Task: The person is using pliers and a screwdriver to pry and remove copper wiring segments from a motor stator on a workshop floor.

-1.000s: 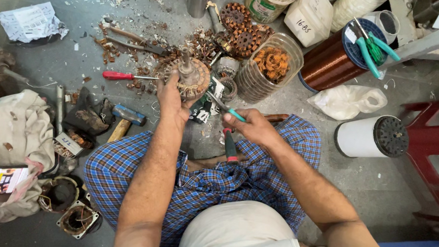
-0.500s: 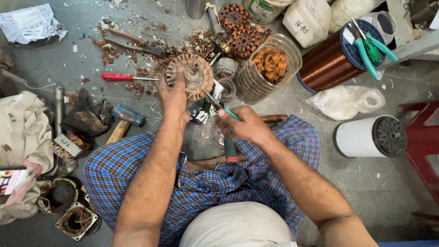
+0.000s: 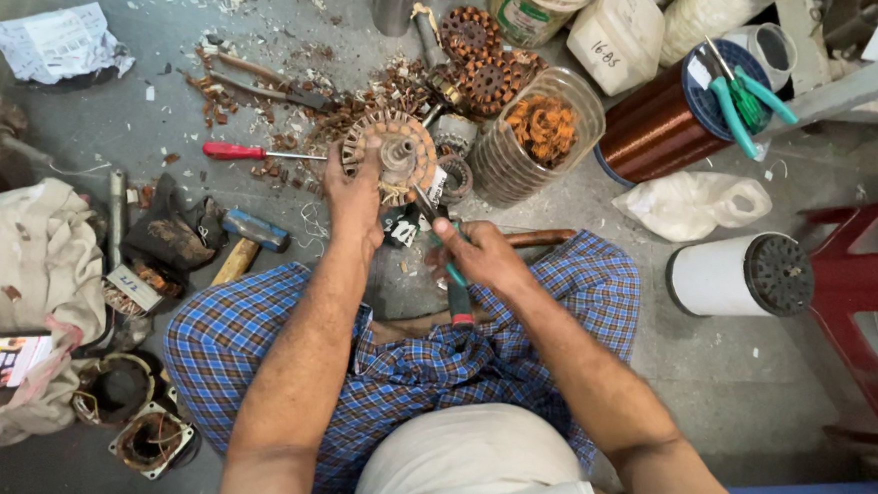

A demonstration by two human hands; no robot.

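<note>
Shifted since earlier: motor stator, now nearer my lap on the floor. Left hand: forearm straight ahead, fingers curled over the stator's near rim. Right hand: fist closed around green-handled pliers, tips at the stator's edge.

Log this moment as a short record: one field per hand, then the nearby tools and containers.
left hand: left hand grips the rim of the round slotted motor core on the floor
right hand: right hand holds a teal-handled tool, its tip toward the core
floor left of core: red-handled screwdriver, hammer
behind core: clear jar with copper scraps, copper wire spool with green-handled pliers on top
far right: white cylinder, red stool
</note>
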